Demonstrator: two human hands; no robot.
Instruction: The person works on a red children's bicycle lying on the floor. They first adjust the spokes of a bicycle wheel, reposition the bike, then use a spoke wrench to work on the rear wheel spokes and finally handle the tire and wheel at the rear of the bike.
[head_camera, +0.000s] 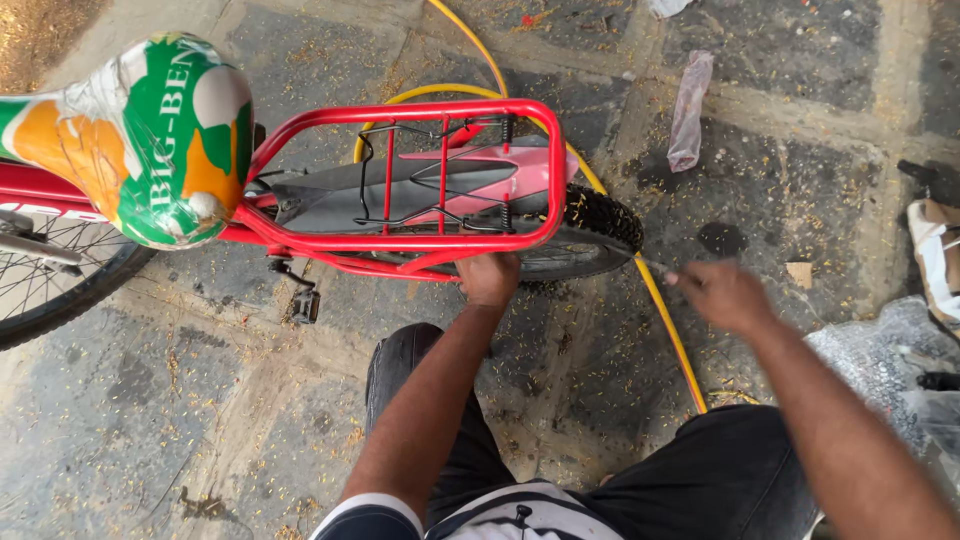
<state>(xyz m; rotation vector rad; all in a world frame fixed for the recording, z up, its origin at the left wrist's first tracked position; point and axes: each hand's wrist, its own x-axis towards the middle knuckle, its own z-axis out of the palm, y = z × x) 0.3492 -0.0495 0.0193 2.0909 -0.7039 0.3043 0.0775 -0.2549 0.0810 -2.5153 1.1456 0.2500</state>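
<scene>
My left hand (488, 278) is clamped on the red rear carrier (405, 240); my right hand (722, 295), blurred, nears the yellow hose (668, 330), grip state unclear.

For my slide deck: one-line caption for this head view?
Left hand grips a red bicycle's rear rack; right hand blurred above yellow hose.

Red bicycle rack (400, 240), yellow hose (670, 330), green-orange-white saddle (150, 140).
</scene>
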